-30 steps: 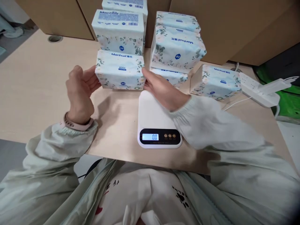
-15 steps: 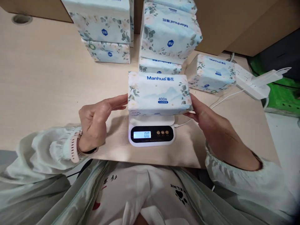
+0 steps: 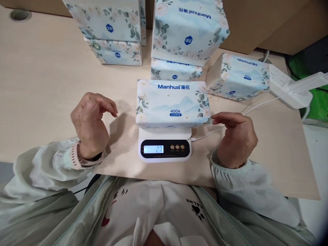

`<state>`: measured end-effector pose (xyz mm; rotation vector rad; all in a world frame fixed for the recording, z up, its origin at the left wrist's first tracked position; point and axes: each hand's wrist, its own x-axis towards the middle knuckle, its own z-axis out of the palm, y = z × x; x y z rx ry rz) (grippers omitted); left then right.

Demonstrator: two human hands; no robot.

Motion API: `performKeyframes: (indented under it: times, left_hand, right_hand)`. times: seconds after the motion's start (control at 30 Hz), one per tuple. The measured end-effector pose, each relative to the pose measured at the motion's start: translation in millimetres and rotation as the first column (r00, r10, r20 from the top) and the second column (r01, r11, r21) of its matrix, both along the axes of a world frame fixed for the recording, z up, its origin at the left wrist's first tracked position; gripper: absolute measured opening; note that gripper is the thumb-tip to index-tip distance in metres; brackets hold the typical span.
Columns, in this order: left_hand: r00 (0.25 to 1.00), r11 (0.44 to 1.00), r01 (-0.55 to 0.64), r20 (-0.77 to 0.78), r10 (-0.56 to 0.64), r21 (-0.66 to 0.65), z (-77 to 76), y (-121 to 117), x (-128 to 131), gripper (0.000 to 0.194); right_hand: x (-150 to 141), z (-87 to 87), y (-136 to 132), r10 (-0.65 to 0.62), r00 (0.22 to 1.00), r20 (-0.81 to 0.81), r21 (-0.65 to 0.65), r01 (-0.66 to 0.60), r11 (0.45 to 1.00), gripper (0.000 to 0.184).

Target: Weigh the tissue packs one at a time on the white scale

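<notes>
A pack of Manhua tissues (image 3: 173,103), pale blue with a floral print, lies on the white kitchen scale (image 3: 164,147), whose lit display shows digits. My left hand (image 3: 90,123) hovers to the left of the pack, clear of it, fingers loosely curled and holding nothing. My right hand (image 3: 235,136) is at the pack's right end, its fingertips at or just off the lower right corner, fingers bent and empty.
More tissue packs are stacked behind: a left stack (image 3: 110,30), a middle stack (image 3: 186,34) and a single pack (image 3: 238,77) at the right. A white power strip (image 3: 290,90) with a cable lies at the far right. Cardboard boxes (image 3: 256,20) line the desk's back.
The pack, held between both hands above the scale half a second ago, now rests on it. Both hands have let go and drawn outward. The display changed from 0.0 to other digits.
</notes>
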<state>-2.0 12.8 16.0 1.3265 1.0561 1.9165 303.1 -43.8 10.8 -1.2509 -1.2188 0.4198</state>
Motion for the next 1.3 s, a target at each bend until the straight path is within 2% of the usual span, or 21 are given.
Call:
performKeyframes:
  times: [0.13, 0.3, 0.5, 0.67, 0.8, 0.87, 0.93, 1.0, 1.07, 1.13, 1.2, 1.23, 1.3]
  left_hand:
    - [0.999, 0.998, -0.028, -0.025, 0.029, 0.058, -2.4, 0.3, 1.0, 0.035]
    - [0.998, 0.999, -0.012, -0.056, 0.015, 0.045, 1.9, -3.0, 5.1, 0.040]
    - [0.995, 0.999, 0.049, -0.087, -0.051, -0.017, 5.8, -6.9, 2.3, 0.051]
    - [0.993, 0.998, 0.039, -0.112, -0.043, -0.041, 5.4, -7.4, 2.1, 0.057]
    - [0.983, 0.996, 0.046, -0.175, -0.058, -0.072, 3.4, -6.3, -1.0, 0.052]
    - [0.963, 0.991, 0.085, -0.247, -0.108, -0.100, -1.5, -5.0, -5.8, 0.044]
    - [0.937, 0.985, 0.123, -0.314, -0.155, -0.119, -8.6, -4.2, -11.0, 0.028]
    - [0.910, 0.977, 0.169, -0.360, -0.206, -0.133, -14.8, -5.6, -14.0, 0.014]
    - [0.877, 0.964, 0.239, -0.401, -0.264, -0.114, -15.4, -9.9, -12.3, 0.020]
    - [0.833, 0.943, 0.328, -0.451, -0.319, -0.060, -6.8, -15.9, -4.3, 0.033]
    - [0.783, 0.907, 0.420, -0.491, -0.382, -0.037, 11.8, -20.0, 11.8, 0.043]
    - [0.756, 0.887, 0.458, -0.500, -0.422, -0.057, 24.1, -19.8, 23.3, 0.045]
    - [0.700, 0.841, 0.519, -0.489, -0.520, -0.150, 51.6, -12.1, 53.6, 0.042]
  right_hand:
    - [1.9, 0.6, -3.4, 0.050, 0.997, 0.054, -0.049, -0.047, 0.998, 0.037]
    - [-0.6, 1.6, -5.1, 0.050, 0.995, 0.088, -0.098, -0.041, 0.994, 0.039]
    - [-2.0, 1.4, -4.1, 0.064, 0.994, 0.089, -0.081, -0.057, 0.995, 0.039]
    - [-1.6, 3.0, -5.2, 0.074, 0.990, 0.123, -0.083, -0.064, 0.994, 0.041]
    - [1.1, 0.3, -6.2, 0.089, 0.986, 0.142, -0.122, -0.072, 0.990, 0.044]
    - [3.9, -4.5, -4.5, 0.136, 0.982, 0.133, -0.148, -0.116, 0.982, 0.041]
    - [6.2, -11.6, -1.6, 0.249, 0.961, 0.121, -0.150, -0.230, 0.961, 0.039]
    - [6.6, -20.4, 0.7, 0.373, 0.919, 0.128, -0.166, -0.351, 0.922, 0.058]
    - [4.7, -29.1, 1.3, 0.430, 0.890, 0.153, -0.186, -0.401, 0.897, 0.074]
    - [2.5, -34.4, 1.1, 0.360, 0.916, 0.175, -0.155, -0.336, 0.929, 0.080]
    - [3.0, -31.8, 3.0, 0.170, 0.972, 0.160, 0.007, -0.173, 0.985, 0.083]
    - [5.5, -26.8, 5.6, 0.061, 0.990, 0.127, 0.110, -0.075, 0.991, 0.082]
    - [16.9, -10.9, 15.3, -0.110, 0.993, 0.053, 0.295, 0.089, 0.951, 0.075]
